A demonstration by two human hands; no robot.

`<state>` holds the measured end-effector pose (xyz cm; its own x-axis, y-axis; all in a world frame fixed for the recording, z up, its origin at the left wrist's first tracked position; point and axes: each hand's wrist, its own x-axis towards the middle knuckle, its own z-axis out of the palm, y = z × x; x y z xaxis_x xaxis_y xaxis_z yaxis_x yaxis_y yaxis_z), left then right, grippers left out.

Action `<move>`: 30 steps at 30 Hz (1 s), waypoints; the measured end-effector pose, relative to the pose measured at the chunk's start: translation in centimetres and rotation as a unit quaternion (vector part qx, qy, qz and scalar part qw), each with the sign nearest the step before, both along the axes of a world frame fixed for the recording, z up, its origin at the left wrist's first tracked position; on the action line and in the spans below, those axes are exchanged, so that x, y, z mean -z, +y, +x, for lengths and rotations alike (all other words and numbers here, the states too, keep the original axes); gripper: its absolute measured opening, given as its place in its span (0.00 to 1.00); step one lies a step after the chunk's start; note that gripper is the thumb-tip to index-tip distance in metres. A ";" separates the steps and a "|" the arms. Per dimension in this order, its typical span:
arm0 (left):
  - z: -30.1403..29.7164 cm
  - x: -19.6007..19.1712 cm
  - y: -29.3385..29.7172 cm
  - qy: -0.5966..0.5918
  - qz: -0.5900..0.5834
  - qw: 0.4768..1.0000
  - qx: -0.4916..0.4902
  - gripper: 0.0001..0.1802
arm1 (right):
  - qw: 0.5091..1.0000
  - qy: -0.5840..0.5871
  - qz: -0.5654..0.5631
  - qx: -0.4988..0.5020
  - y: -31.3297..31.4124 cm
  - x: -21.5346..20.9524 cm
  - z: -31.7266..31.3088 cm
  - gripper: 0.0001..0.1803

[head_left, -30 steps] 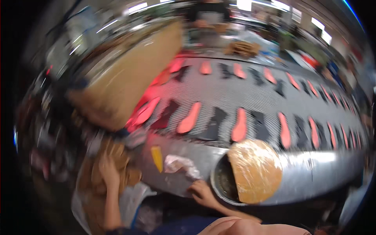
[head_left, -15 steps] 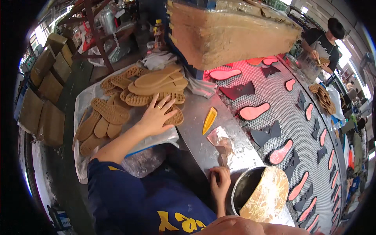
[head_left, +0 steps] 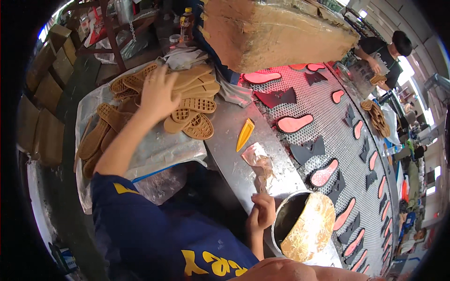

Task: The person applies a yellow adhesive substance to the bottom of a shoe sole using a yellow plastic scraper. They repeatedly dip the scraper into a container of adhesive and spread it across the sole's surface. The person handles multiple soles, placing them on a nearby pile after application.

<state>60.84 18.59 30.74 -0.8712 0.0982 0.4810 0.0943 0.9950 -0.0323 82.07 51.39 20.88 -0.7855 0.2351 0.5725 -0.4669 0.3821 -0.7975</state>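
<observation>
My left hand is open, its fingers spread over a pile of tan shoe soles on the plastic-covered surface to the left; it hides part of the pile, and I cannot tell whether it touches a sole. More soles lie left of my forearm, some tread side up. My right hand is closed, fingers curled, at the edge of the metal table. Whatever it may hold is hidden. Right beside it stands a round pot, partly covered by a shiny, glue-streaked tan board.
Ahead on the table lie a yellow pointed tool and a crinkled shiny sheet. To the right, a mesh conveyor carries pink-faced soles and black cut pieces. A large cardboard-covered box overhangs its far end. A co-worker stands beyond.
My left hand has lifted from the nearer soles and moved left and farther over the pile. My right hand has stayed beside the pot, its fingers more curled. The whole view has shifted slightly.
</observation>
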 end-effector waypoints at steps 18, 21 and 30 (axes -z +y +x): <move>-1.7 0.1 -0.6 0.070 0.002 0.973 0.219 0.12 | 0.888 -0.141 0.396 0.187 -4.9 3.1 -15.5 0.19; -1.8 -1.1 1.6 0.174 -0.030 0.943 0.281 0.10 | 0.896 -0.142 0.380 0.179 -4.4 2.7 -15.1 0.19; 4.8 -8.9 10.4 0.321 0.144 0.860 0.369 0.13 | 0.947 -0.111 0.228 0.199 -2.8 4.2 -16.2 0.25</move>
